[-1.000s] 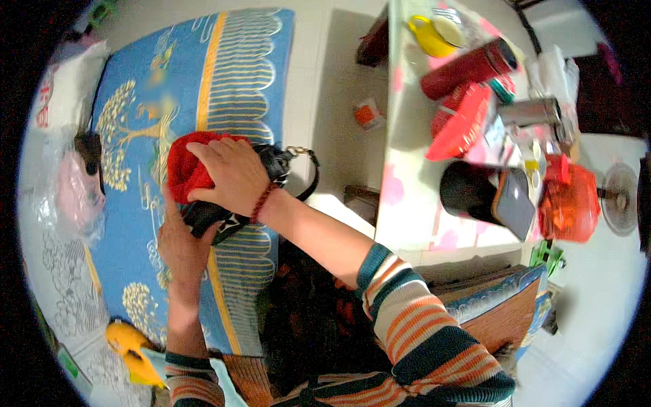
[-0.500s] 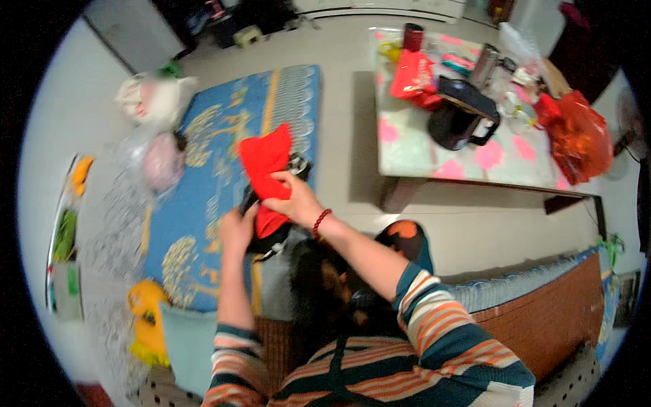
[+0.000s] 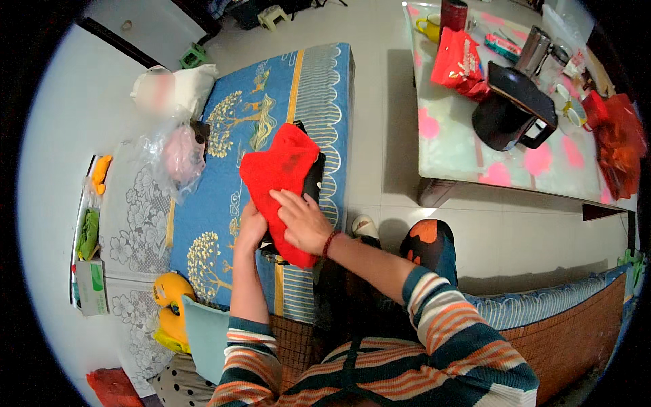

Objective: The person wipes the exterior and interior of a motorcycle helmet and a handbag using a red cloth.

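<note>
Over the blue tree-patterned cover, my left hand curls at the red cloth's edge; I cannot tell what it grips. The cloth, dark-blotched, now spreads wider than its earlier narrow fold, fuzzy and round-cornered. My right hand rests loose-fingered on it, above the black bag.

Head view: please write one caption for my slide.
Left hand at the edge of a red cloth, right hand spread on it, above a blue tree-patterned cover.
</note>
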`<state>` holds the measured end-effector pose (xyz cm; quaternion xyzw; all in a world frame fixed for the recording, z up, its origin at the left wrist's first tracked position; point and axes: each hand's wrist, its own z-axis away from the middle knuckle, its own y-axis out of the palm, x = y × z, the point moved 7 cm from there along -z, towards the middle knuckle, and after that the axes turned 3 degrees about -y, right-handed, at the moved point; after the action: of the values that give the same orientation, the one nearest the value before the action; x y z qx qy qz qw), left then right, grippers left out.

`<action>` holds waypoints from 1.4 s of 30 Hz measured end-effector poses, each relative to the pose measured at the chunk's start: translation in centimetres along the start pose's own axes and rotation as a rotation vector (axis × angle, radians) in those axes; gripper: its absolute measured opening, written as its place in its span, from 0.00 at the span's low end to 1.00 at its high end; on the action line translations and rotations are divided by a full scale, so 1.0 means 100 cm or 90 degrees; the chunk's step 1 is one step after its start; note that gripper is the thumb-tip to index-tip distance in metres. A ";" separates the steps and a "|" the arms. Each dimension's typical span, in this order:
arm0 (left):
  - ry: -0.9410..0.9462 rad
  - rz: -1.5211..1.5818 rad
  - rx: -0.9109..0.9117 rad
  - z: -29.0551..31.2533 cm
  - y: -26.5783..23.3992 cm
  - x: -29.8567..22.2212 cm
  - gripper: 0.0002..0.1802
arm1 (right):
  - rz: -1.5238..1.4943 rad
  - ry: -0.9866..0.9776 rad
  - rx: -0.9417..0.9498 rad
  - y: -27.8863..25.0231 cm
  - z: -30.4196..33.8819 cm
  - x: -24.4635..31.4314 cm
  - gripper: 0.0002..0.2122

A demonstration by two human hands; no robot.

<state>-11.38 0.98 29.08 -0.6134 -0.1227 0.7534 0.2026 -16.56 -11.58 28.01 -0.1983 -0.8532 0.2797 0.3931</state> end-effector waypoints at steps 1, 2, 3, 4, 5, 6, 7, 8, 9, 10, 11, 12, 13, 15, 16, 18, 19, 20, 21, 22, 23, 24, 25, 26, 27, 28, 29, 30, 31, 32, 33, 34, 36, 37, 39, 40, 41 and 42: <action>0.006 -0.016 0.008 -0.006 -0.006 0.011 0.24 | -0.001 -0.025 -0.027 0.005 -0.006 -0.014 0.21; 0.011 -0.033 0.017 -0.009 -0.012 0.022 0.23 | -0.012 0.001 -0.034 0.011 -0.006 -0.030 0.23; 0.007 -0.116 0.001 -0.008 -0.005 0.004 0.23 | 0.007 0.001 -0.059 0.016 -0.009 -0.048 0.24; 0.003 -0.080 0.002 -0.011 -0.007 0.009 0.22 | 0.022 -0.009 -0.074 0.018 -0.015 -0.055 0.24; -0.002 -0.045 0.002 -0.014 -0.009 0.016 0.22 | 0.013 -0.007 -0.078 0.022 -0.020 -0.062 0.24; -0.003 -0.008 0.007 -0.017 -0.009 0.020 0.22 | 0.008 -0.003 -0.083 0.021 -0.027 -0.069 0.24; -0.095 -0.004 0.021 -0.014 -0.009 0.021 0.21 | 0.001 0.048 -0.106 0.022 -0.035 -0.087 0.22; -0.070 -0.040 0.014 -0.013 -0.006 0.012 0.21 | 0.001 0.101 -0.160 0.014 -0.039 -0.111 0.19; -0.041 -0.078 0.007 -0.012 -0.001 0.002 0.21 | 0.021 0.193 -0.167 0.016 -0.041 -0.150 0.17; -0.004 -0.119 0.009 -0.012 0.007 -0.013 0.21 | 0.124 0.178 -0.343 0.009 -0.029 -0.190 0.16; -0.002 -0.124 -0.006 -0.011 0.003 -0.002 0.21 | 0.000 0.450 -0.209 0.000 -0.024 -0.229 0.16; 0.009 -0.116 -0.014 -0.013 0.002 0.002 0.21 | -0.006 0.463 -0.293 -0.021 -0.013 -0.251 0.17; 0.010 -0.106 -0.036 -0.011 -0.005 0.012 0.21 | -0.036 0.446 -0.310 -0.039 -0.009 -0.250 0.17; -0.004 -0.091 -0.033 -0.008 0.000 0.005 0.21 | -0.090 0.498 -0.298 -0.067 -0.005 -0.242 0.16; -0.038 -0.067 -0.020 -0.009 -0.003 0.015 0.21 | -0.096 0.495 -0.249 -0.078 -0.012 -0.218 0.15; -0.067 0.001 -0.007 -0.014 -0.001 0.018 0.22 | 0.033 0.245 -0.188 -0.084 -0.027 -0.157 0.13; -0.056 0.005 -0.008 -0.016 0.004 0.009 0.23 | 0.046 0.121 -0.198 -0.073 -0.024 -0.126 0.11; -0.051 0.013 -0.026 -0.008 0.002 0.005 0.23 | 0.028 0.054 -0.144 -0.059 -0.019 -0.080 0.13; -0.041 0.017 -0.028 -0.007 0.006 -0.003 0.23 | 0.015 -0.021 -0.109 -0.041 -0.009 -0.048 0.16; 0.003 0.084 0.025 -0.007 0.007 0.004 0.24 | -0.005 -0.105 -0.069 -0.021 -0.002 -0.021 0.19; -0.011 0.058 0.003 -0.012 -0.001 0.021 0.23 | 0.006 -0.067 -0.046 -0.004 0.001 -0.020 0.23; -0.025 0.032 -0.023 -0.017 -0.009 0.032 0.23 | 0.013 -0.032 -0.024 0.009 0.000 -0.026 0.26; -0.032 0.027 -0.026 -0.016 -0.006 0.026 0.23 | 0.018 -0.025 -0.015 0.014 -0.004 -0.034 0.27; -0.039 0.023 -0.030 -0.016 -0.003 0.020 0.23 | 0.021 -0.017 -0.005 0.020 -0.007 -0.043 0.28; -0.049 0.018 -0.036 -0.013 -0.002 0.016 0.23 | 0.021 -0.009 0.007 0.026 -0.009 -0.050 0.29; -0.044 -0.001 -0.028 -0.013 -0.001 0.014 0.24 | 0.034 0.036 -0.013 0.028 -0.011 -0.063 0.28; -0.040 -0.020 -0.020 -0.013 -0.001 0.012 0.25 | 0.046 0.081 -0.034 0.030 -0.013 -0.076 0.27; -0.037 -0.039 -0.018 -0.011 -0.003 0.011 0.26 | 0.054 0.122 -0.053 0.030 -0.018 -0.086 0.27; -0.071 0.028 -0.001 -0.008 -0.005 0.026 0.25 | 0.032 0.259 -0.035 0.024 -0.024 -0.109 0.21; -0.051 -0.005 0.000 -0.010 -0.001 0.021 0.24 | 0.113 0.280 -0.201 0.018 -0.016 -0.146 0.17; -0.034 -0.036 -0.001 -0.010 0.003 0.020 0.22 | 0.110 0.371 -0.195 0.015 -0.011 -0.186 0.17; -0.020 -0.066 -0.002 -0.010 0.006 0.018 0.21 | 0.055 0.485 -0.209 0.000 -0.003 -0.219 0.18; -0.016 -0.095 -0.009 -0.006 0.008 0.011 0.23 | -0.017 0.649 -0.351 -0.031 0.024 -0.254 0.18; -0.012 -0.117 -0.025 -0.006 0.004 0.014 0.24 | -0.055 0.583 -0.356 -0.033 0.018 -0.247 0.17; -0.063 -0.121 -0.011 -0.005 0.006 0.007 0.25 | -0.084 0.417 -0.328 -0.031 0.001 -0.203 0.15; -0.017 -0.112 -0.010 -0.005 0.005 0.007 0.25 | -0.104 0.288 -0.306 -0.032 -0.011 -0.159 0.15; 0.026 -0.103 -0.010 -0.004 0.001 0.014 0.25 | -0.158 0.198 -0.195 -0.037 -0.023 -0.111 0.15; 0.077 -0.099 -0.006 -0.005 0.002 0.010 0.25 | -0.134 0.016 -0.248 -0.038 -0.023 -0.072 0.19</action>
<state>-11.05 1.20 27.98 -0.6473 -0.1610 0.6965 0.2644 -10.85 -17.74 27.61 -0.1834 -0.9023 0.0643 0.3848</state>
